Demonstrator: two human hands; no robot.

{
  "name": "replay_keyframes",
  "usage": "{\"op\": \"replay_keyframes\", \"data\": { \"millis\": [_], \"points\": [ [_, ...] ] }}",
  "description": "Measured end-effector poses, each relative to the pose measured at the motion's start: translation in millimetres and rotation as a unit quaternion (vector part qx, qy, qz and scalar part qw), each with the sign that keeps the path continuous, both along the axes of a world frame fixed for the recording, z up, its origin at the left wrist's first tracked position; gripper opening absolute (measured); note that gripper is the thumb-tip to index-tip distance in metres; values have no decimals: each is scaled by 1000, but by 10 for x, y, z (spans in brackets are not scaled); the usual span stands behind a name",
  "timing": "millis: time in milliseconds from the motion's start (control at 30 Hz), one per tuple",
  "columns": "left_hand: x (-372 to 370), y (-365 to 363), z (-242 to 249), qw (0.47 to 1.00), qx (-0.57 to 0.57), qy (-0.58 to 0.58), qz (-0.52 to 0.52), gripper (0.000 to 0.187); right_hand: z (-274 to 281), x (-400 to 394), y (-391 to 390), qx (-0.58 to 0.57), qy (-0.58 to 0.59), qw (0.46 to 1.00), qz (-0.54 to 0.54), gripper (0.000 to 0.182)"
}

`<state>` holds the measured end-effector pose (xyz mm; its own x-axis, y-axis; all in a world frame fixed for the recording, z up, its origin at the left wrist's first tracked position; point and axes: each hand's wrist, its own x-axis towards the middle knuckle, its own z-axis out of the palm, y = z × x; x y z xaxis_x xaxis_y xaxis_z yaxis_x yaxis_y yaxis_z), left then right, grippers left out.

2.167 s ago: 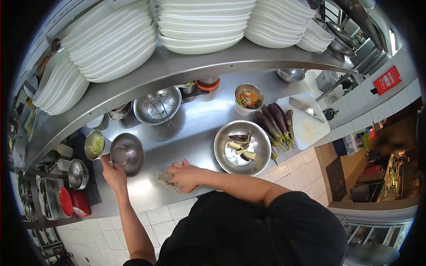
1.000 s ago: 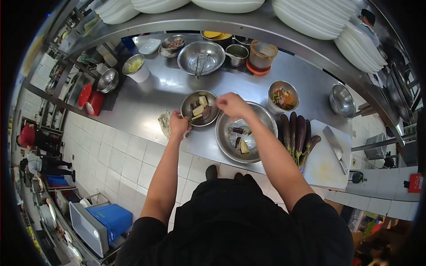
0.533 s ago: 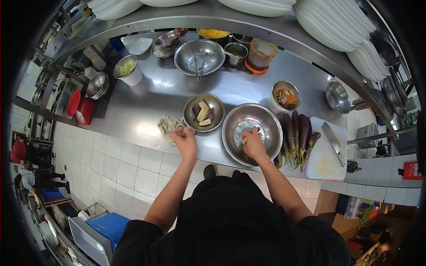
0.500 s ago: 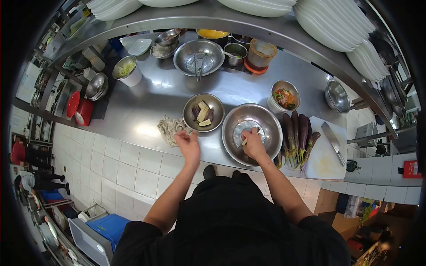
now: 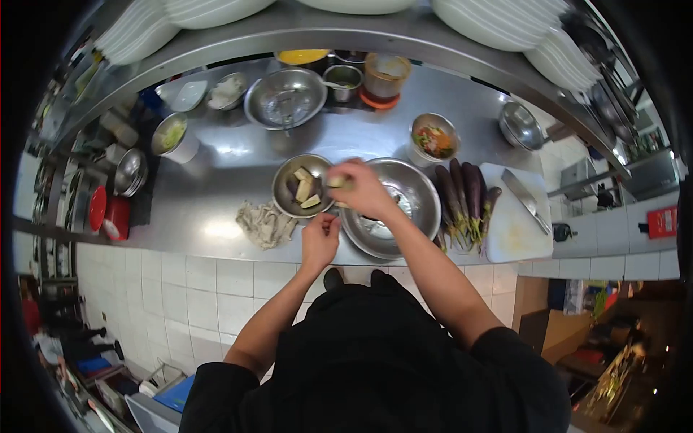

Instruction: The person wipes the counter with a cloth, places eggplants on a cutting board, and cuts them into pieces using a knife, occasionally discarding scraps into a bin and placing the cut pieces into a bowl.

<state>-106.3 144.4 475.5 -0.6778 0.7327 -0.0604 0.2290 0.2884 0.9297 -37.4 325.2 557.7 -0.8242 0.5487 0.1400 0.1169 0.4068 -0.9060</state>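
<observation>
My right hand [image 5: 363, 193], blurred by motion, grips a pale eggplant piece [image 5: 337, 182] beside the right rim of the small steel bowl [image 5: 282, 204]. Several cut eggplant pieces [image 5: 304, 189] with purple skin and pale flesh lie in that bowl. My left hand [image 5: 320, 242] is just below the bowl's lower right edge, fingers curled in; whether anything is between them is hidden. Under my right forearm stands the large steel bowl [image 5: 429, 216]. To its right, several whole eggplants [image 5: 473, 191] lie against the white cutting board [image 5: 505, 234], which bears a knife [image 5: 521, 195].
A crumpled cloth [image 5: 266, 225] lies left of the small bowl. Farther back are a steel bowl with tongs [image 5: 287, 108], a tub of chopped vegetables [image 5: 434, 141] and a tub of shredded greens [image 5: 173, 137]. A shelf with stacked white plates [image 5: 498, 22] overhangs the counter.
My right hand has come up and left out of the large bowl to the small bowl with the eggplant piece. My left hand has curled its fingers closer to the small bowl. The view has shifted.
</observation>
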Motion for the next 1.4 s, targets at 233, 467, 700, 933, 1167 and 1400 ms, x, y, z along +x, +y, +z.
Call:
{"op": "replay_keyframes", "data": {
  "millis": [233,467,700,933,1167,1400],
  "points": [
    [-4,152,307,986,24,150,-61,12,-154,370,814,187,-377,903,88,34],
    [399,1168,33,818,-166,456,-308,29,-591,1011,606,256,-481,837,54,37],
    [413,1155,313,798,-254,423,-345,32,277,132,435,104,-100,988,-55,31],
    [-803,517,593,897,-77,417,-127,30,483,960,617,204,-223,918,-258,35],
    [-552,504,311,956,-266,-7,-122,40,-332,2445,125,-240,-374,872,-203,58],
    [365,219,534,988,-71,-128,52,18,-452,2659,-123,-604,5,783,-148,32]
  ]
}}
